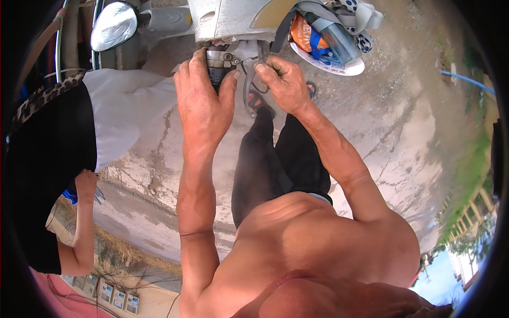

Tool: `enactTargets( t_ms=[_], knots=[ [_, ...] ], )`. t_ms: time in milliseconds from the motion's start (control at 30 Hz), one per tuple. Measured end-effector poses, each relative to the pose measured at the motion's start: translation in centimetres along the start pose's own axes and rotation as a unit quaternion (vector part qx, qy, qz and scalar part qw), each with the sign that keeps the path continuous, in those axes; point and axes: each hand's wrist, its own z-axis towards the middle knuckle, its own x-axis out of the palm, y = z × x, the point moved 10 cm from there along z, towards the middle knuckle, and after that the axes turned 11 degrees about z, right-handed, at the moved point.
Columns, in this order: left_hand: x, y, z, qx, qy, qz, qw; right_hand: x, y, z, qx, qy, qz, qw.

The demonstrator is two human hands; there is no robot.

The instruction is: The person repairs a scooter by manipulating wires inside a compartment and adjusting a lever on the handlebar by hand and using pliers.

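Bare torso fills the foreground, both forearms stretching away from it! Over on the left, a bystander in a black top crowds the spot, white garment reaching right up beside the working wrist. Ahead, a silver vehicle panel juts over the work. To its right sits a bundle: orange bag, clear bottle, white rim below. Left hand, fingers and thumb wrapped round and gripping; right hand, thumb and fingertips drawn together, though I can't tell on what. Rounded mirror, upper left. And gripped in that left hand, a black cylinder by the panel's near edge, metal clamp around it.
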Motion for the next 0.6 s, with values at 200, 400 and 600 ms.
enactTargets(
  t_ms=[200, 400, 600],
  knots=[
    [0.0, 0.1, 0.3, -0.008, -0.004, -0.022, 1.0, -1.8, 1.0, 3.6, -0.055, -0.089, 0.027, 0.994],
    [0.2, 0.5, 0.2, -0.009, 0.008, -0.004, 1.0, -1.5, -0.2, 3.7, -0.051, -0.091, 0.04, 0.994],
    [0.1, 1.3, 0.0, -0.021, 0.018, -0.011, 1.0, -0.1, -0.2, 2.2, -0.041, -0.138, 0.085, 0.986]
  ],
)
